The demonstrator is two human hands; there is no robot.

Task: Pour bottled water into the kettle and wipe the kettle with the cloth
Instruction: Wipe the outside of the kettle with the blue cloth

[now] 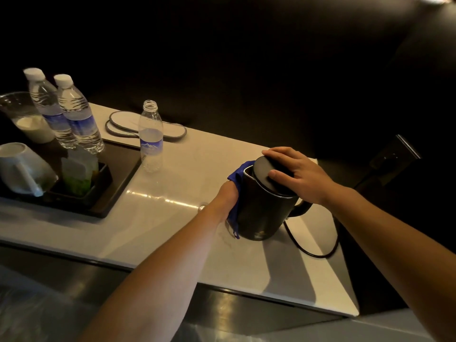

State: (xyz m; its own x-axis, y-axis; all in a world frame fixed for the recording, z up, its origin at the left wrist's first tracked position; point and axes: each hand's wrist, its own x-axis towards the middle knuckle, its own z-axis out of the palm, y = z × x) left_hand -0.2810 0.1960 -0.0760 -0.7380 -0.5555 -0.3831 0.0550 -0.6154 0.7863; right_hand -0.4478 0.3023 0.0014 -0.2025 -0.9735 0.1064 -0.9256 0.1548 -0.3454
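A black electric kettle point(265, 213) stands on the white counter point(172, 218), its lid down. My right hand point(297, 175) rests flat on the lid, fingers spread over it. My left hand point(225, 198) presses a blue cloth point(236, 177) against the kettle's left side; the fingers are hidden behind the cloth and kettle. An uncapped, empty-looking water bottle point(151, 137) stands upright on the counter, left of and beyond the kettle.
A dark tray point(118, 183) at the left carries two capped full bottles point(74, 114), an upturned white mug point(21, 169) and sachets in a small box. Slippers point(128, 122) lie at the back. The kettle's black cord point(318, 253) loops right toward a wall socket point(394, 154).
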